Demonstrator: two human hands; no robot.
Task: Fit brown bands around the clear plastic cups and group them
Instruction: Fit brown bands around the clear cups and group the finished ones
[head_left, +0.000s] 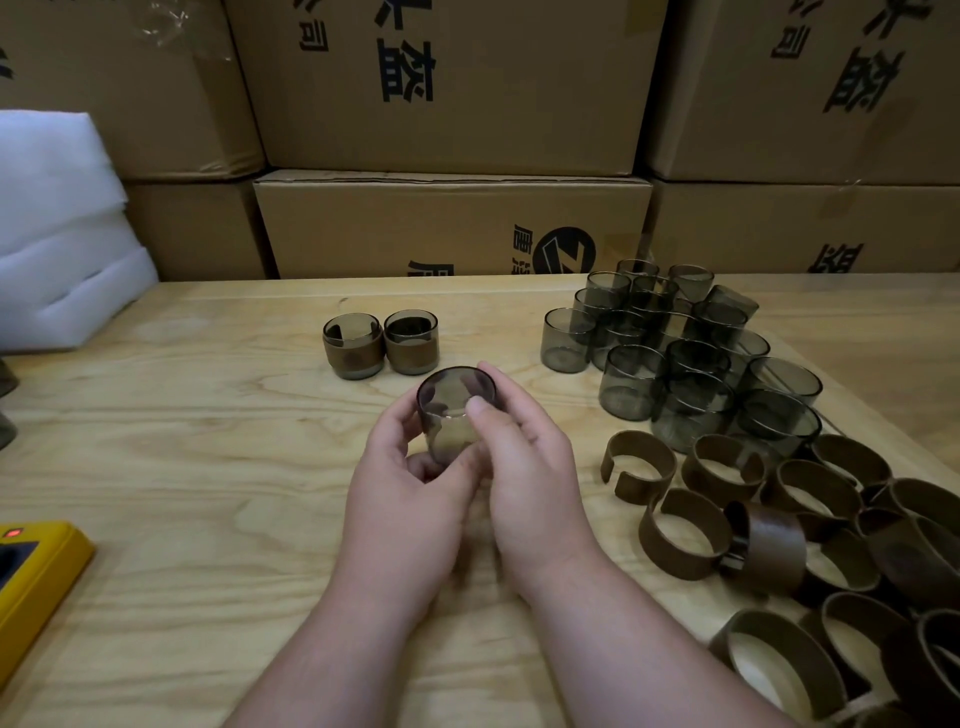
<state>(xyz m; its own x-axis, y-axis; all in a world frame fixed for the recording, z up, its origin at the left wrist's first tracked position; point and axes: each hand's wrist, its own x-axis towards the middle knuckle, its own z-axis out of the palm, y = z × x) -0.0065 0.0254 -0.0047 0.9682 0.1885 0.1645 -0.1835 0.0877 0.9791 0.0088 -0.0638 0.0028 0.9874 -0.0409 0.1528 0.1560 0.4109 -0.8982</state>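
1. Two banded cups (381, 343) stand side by side on the desk (208, 467), behind the hands.
2. Bare cups (680, 353) cluster at the right rear — loose bands (779, 525) lie in front of them.
3. Stacked boxes (452, 156) stand behind the desk.
4. Foam sheets (57, 228) sit at the far left.

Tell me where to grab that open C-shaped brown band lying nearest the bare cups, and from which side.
Judging by its pose, take the C-shaped band from above, pinching its curved wall on the closed side with one finger inside the ring. It stands on edge on the table, its gap facing the near left, and other bands crowd its right.
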